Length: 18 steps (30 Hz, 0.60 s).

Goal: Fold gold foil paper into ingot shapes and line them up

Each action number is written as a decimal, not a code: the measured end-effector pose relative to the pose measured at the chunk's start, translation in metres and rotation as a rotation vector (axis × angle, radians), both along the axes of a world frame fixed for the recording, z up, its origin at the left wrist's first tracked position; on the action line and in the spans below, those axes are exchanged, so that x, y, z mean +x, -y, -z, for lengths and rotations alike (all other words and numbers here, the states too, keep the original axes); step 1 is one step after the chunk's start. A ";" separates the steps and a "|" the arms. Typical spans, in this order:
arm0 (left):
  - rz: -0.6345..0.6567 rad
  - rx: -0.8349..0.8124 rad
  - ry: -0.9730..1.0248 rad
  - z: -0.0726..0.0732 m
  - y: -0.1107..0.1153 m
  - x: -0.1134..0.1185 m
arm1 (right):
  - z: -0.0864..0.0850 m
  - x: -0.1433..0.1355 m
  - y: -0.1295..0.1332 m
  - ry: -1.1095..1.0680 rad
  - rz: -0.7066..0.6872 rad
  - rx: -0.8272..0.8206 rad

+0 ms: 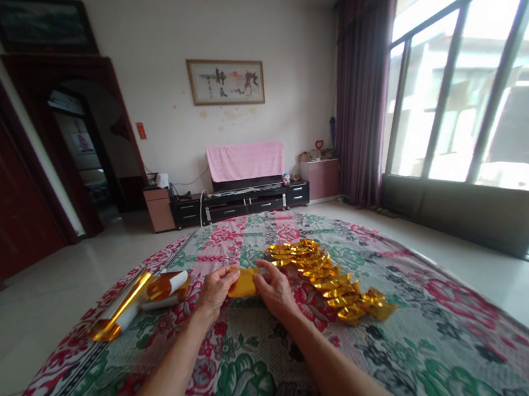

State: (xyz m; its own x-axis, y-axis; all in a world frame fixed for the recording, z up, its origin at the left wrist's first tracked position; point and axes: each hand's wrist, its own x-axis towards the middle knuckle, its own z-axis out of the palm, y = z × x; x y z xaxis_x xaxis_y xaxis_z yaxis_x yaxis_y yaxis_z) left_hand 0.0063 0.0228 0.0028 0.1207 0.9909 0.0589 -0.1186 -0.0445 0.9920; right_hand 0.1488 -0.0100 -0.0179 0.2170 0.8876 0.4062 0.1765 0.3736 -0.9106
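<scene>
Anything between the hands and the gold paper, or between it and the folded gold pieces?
The left hand and right hand hold the gold paper, nothing visible between. Toward the folded gold pieces, only the right hand intervenes.

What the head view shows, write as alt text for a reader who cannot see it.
A person's left hand and right hand hold a flat piece of gold foil paper between their fingers, above a floral tablecloth. A slanting row of folded gold foil ingots lies to the right, and curled gold-and-white sheets lie to the left.
</scene>
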 end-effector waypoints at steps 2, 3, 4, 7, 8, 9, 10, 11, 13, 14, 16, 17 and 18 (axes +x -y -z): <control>0.024 -0.023 0.034 -0.001 0.000 0.001 | 0.000 -0.001 0.000 -0.016 -0.007 -0.006; 0.039 -0.030 0.047 -0.001 0.001 0.001 | 0.000 -0.001 0.000 -0.027 -0.013 -0.010; 0.052 -0.033 0.060 -0.002 0.001 0.001 | -0.001 -0.001 0.000 -0.038 -0.017 -0.014; 0.066 -0.046 0.082 -0.002 0.002 0.001 | -0.004 -0.001 0.001 -0.070 -0.030 -0.017; 0.063 -0.053 0.082 -0.003 0.002 0.001 | -0.005 0.000 0.002 -0.081 -0.034 -0.015; 0.055 -0.060 0.077 -0.004 0.003 0.001 | -0.006 0.001 0.002 -0.095 -0.041 -0.015; 0.044 -0.068 0.070 -0.004 0.004 0.001 | -0.006 0.003 0.003 -0.112 -0.050 -0.019; 0.034 -0.076 0.062 -0.005 0.005 0.001 | -0.006 0.004 0.002 -0.130 -0.060 -0.030; 0.013 -0.101 0.046 -0.007 0.007 0.001 | -0.004 0.007 0.001 -0.158 -0.072 -0.061; 0.007 -0.120 0.039 -0.008 0.007 0.001 | -0.002 0.007 0.000 -0.160 -0.066 -0.065; 0.012 -0.160 0.036 -0.008 0.007 0.000 | 0.004 0.008 -0.004 -0.115 0.003 0.003; 0.023 -0.177 0.040 -0.008 0.006 -0.001 | 0.006 0.008 -0.005 -0.059 0.027 0.059; 0.036 -0.191 0.045 -0.008 0.005 -0.002 | 0.008 0.008 -0.006 -0.004 0.046 0.120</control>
State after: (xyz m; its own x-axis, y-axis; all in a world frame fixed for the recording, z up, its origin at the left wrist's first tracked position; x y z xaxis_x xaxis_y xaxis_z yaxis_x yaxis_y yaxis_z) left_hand 0.0043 0.0173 0.0105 0.1582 0.9796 -0.1241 -0.1609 0.1495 0.9756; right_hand 0.1566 -0.0037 -0.0263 0.2586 0.8218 0.5077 0.1925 0.4712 -0.8608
